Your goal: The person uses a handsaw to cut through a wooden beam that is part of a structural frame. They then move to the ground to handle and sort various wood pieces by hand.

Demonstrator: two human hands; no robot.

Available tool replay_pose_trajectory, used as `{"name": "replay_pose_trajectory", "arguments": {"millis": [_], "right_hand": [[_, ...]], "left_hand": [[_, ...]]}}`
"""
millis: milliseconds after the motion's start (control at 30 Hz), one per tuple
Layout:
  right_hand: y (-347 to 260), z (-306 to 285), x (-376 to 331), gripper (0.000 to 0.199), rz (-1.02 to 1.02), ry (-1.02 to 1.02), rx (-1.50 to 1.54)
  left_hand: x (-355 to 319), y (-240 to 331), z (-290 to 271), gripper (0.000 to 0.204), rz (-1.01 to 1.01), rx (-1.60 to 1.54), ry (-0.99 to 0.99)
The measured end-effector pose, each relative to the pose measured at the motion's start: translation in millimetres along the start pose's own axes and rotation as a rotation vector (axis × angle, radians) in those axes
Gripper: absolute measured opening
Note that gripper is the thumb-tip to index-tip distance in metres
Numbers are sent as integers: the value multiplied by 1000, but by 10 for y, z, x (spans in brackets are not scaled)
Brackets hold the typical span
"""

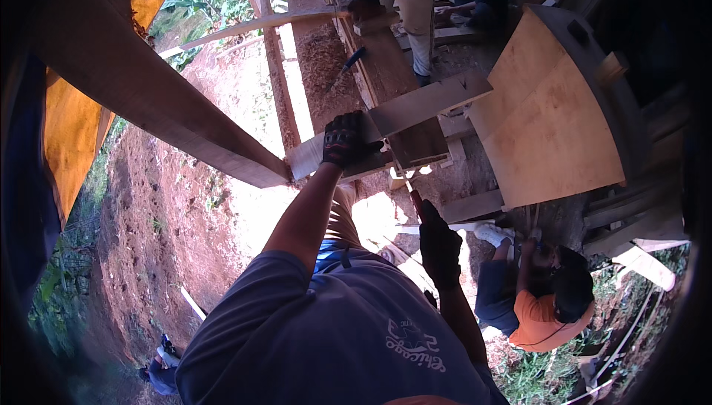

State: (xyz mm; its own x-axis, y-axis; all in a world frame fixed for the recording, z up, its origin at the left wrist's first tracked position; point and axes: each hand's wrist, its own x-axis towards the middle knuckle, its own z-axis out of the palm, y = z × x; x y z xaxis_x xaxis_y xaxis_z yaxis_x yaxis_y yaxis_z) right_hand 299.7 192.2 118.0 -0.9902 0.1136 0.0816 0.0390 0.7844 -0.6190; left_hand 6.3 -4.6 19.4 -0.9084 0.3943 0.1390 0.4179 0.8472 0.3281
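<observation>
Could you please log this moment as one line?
left hand: on wooden board | right hand: gripping likely saw | lower right: person in orange shirt

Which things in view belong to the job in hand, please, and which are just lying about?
In the job:
Wooden board, under the gloved left hand
Red-handled tool, apparently a handsaw, in the gloved right hand

Apparently just lying about:
Blue-handled tool, beyond the board
Pale strip on the ground

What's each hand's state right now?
Left hand: gloved, on top of the plank; whether its grip is closed cannot be told.
Right hand: gloved, closed, holding a red-handled tool, seemingly a saw.
</observation>
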Motion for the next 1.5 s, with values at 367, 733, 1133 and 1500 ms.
{"name": "replay_pose_trajectory", "arguments": {"millis": [367,733,1133,1500], "right_hand": [[105,162,-52,65,-74,126,-21],[37,308,247,55,-95,141,-73],[128,-109,-655,73,112,-134,-11],[187,851,1091,12,-373,409,-29]], "left_hand": [[77,15,-98,105,-89,-97,-120],[20,-11,22,103,-50,-26,-3],[92,-79,-34,104,-181,-5,-41],[10,-26,-75,107,-8,-45,-79]]}}
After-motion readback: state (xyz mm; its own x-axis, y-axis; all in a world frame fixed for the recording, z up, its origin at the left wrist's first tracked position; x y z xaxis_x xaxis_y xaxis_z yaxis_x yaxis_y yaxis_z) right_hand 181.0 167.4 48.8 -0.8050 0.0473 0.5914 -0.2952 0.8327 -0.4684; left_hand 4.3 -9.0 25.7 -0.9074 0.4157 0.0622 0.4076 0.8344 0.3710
